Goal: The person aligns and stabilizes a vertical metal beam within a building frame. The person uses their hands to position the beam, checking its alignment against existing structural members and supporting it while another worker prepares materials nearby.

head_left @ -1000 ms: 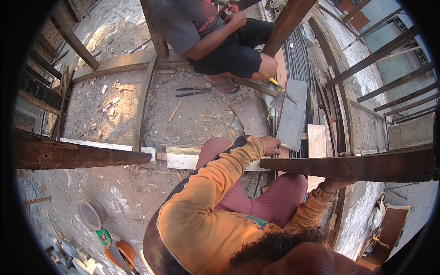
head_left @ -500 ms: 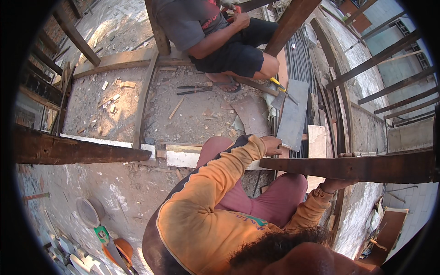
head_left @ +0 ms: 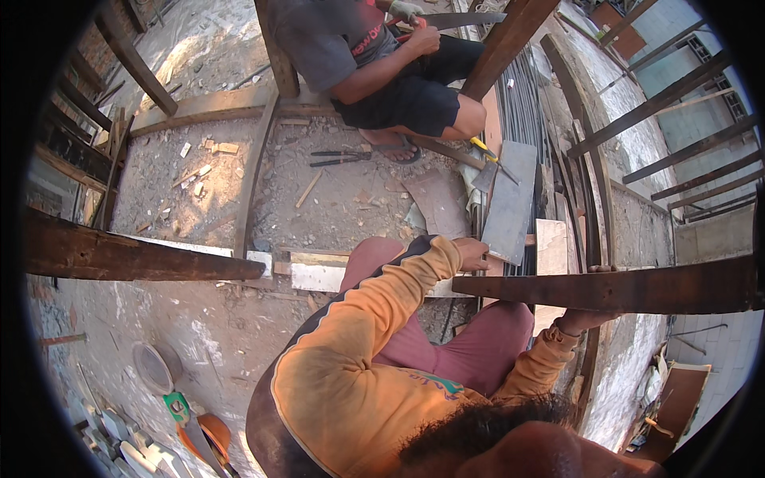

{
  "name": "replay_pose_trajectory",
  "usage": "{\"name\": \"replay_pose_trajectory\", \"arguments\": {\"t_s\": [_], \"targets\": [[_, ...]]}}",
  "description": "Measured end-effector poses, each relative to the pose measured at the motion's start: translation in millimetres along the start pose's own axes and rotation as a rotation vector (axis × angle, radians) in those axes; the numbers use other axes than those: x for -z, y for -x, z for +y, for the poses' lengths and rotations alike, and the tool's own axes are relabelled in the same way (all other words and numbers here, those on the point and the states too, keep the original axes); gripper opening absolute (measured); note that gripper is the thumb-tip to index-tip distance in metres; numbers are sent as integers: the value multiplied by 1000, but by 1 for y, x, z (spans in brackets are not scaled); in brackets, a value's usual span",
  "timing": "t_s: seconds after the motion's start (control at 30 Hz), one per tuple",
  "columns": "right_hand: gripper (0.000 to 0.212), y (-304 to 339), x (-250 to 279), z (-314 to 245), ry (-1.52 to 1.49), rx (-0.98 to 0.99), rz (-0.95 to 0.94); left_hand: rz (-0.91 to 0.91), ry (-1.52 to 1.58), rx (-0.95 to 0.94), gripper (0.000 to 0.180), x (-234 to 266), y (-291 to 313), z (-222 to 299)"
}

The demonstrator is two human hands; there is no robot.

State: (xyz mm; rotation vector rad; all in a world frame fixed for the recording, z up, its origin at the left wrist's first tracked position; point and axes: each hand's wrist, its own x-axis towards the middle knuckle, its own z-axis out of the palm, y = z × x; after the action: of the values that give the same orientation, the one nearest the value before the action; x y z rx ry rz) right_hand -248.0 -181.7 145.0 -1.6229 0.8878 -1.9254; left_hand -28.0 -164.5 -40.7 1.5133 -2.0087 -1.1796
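Note:
A dark wooden beam (head_left: 637,291) runs crosswise at the right, over my knee. My right hand (head_left: 583,320) is closed around it, with the palm on the near side and fingertips showing over the far edge. My left hand (head_left: 472,253) has curled fingers beside the beam's left end, at the near corner of a grey flat board (head_left: 510,207). Whatever lies within those fingers is hidden. On the grey board rests a hatchet-like tool (head_left: 488,163) with a yellow handle.
Across from me a person (head_left: 382,72) sits holding a red-handled tool with a long dark blade (head_left: 462,19). Pincers (head_left: 339,157) and wood scraps lie on the dirt. Another beam (head_left: 143,253) crosses at left. Behind me are a green-handled saw (head_left: 187,418) and a round container (head_left: 157,366).
The co-worker's dark blade has swung further into view, and their gloved hand shows more. My own hands stay nearly where they were; the beam's right end appears slightly higher.

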Motion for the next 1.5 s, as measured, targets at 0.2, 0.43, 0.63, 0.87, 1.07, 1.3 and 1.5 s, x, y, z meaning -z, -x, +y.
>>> {"name": "replay_pose_trajectory", "arguments": {"t_s": [0.2, 0.43, 0.63, 0.87, 1.07, 1.3, 1.5], "targets": [[62, -4, 12, 5, -286, -74, -33, -28, 0, -6, 61, 6, 1, 5], [93, -1, 41, 31, -41, -113, -150, -12, 19, 4, 61, 6, 6, 2], [93, -5, 57, 47, -448, -196, -205, -25, 9, 5, 61, 1, -2, -1], [92, -1, 52, 44, -409, -179, -172, -12, 5, -7, 60, -2, -3, -5], [87, -1, 36, 27, -20, -33, -155, 4, 28, -49, 60, -4, -4, -5], [77, -3, 23, 17, -416, -182, -100, 7, 41, -46, 57, 4, 3, 2], [79, -2, 20, 15, -423, -220, -42, -1, 45, -40, 59, 6, 4, 6]]}}
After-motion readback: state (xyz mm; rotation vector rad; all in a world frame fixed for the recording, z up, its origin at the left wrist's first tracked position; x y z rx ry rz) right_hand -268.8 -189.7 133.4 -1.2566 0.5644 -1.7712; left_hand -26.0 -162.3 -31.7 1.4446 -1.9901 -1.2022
